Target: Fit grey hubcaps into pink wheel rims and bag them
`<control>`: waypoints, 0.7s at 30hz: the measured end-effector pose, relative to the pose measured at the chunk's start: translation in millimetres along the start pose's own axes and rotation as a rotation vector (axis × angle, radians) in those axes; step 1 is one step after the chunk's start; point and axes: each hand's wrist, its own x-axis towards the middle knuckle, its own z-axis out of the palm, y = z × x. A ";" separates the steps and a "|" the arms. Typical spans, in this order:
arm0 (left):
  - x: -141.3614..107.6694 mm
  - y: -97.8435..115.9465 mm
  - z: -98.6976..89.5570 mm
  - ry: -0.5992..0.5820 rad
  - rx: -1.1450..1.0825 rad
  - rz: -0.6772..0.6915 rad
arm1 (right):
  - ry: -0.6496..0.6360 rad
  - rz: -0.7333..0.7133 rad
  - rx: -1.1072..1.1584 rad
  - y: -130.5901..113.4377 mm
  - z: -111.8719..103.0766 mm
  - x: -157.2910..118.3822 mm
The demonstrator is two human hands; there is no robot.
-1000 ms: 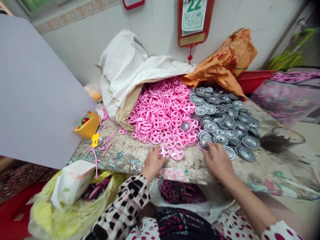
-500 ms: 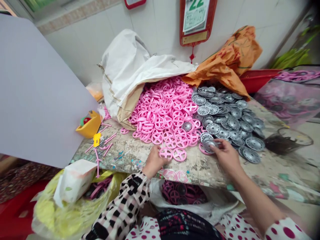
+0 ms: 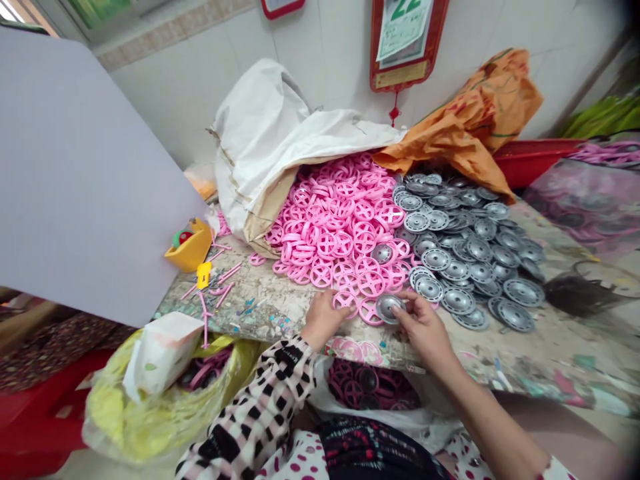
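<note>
My left hand (image 3: 325,319) is at the near edge of the pink wheel pile (image 3: 335,220), its fingers closed on the rim of a pink wheel (image 3: 345,303). My right hand (image 3: 425,327) pinches a grey disc (image 3: 389,309) between thumb and fingers. That disc overlaps the right part of another pink wheel (image 3: 369,312) lying beside the first. To the right spreads a heap of grey discs (image 3: 465,243). One grey disc (image 3: 382,253) rests among the pink wheels.
A white sack (image 3: 265,127) lies behind the pink pile, an orange sack (image 3: 470,113) behind the discs. Pink sticks and a yellow holder (image 3: 190,248) are at the table's left. Below the near edge, a bag holds wheels (image 3: 370,387); a yellow bag (image 3: 115,407) stands left.
My right hand has moved left from the grey heap, bringing a grey disc over a pink wheel. My left hand stays at the pink wheels. The whole view has shifted slightly.
</note>
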 end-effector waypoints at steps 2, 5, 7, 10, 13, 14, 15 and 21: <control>3.2 3.9 2.1 -0.017 0.021 -0.018 | -0.009 0.052 0.042 1.1 -0.6 -3.3; 1.9 6.3 5.9 -0.004 -0.152 -0.018 | 0.000 0.084 0.092 -0.5 -1.3 -6.0; -4.6 8.6 7.6 -0.036 -0.405 -0.066 | 0.006 0.082 0.111 -4.6 1.7 -7.4; -20.6 16.3 7.7 -0.239 -0.873 -0.217 | 0.001 0.029 0.119 -13.2 13.8 -12.2; -37.4 26.3 5.9 -0.436 -1.237 -0.343 | -0.026 -0.079 -0.015 -18.0 29.2 -22.8; -41.9 29.1 5.2 -0.460 -1.312 -0.363 | -0.034 -0.129 -0.094 -18.4 33.1 -27.1; -45.7 31.4 4.5 -0.468 -1.359 -0.372 | -0.040 -0.183 -0.170 -18.5 35.9 -31.1; -55.0 37.5 -1.0 -0.490 -1.382 -0.289 | -0.074 -0.274 -0.296 -26.6 26.9 -34.9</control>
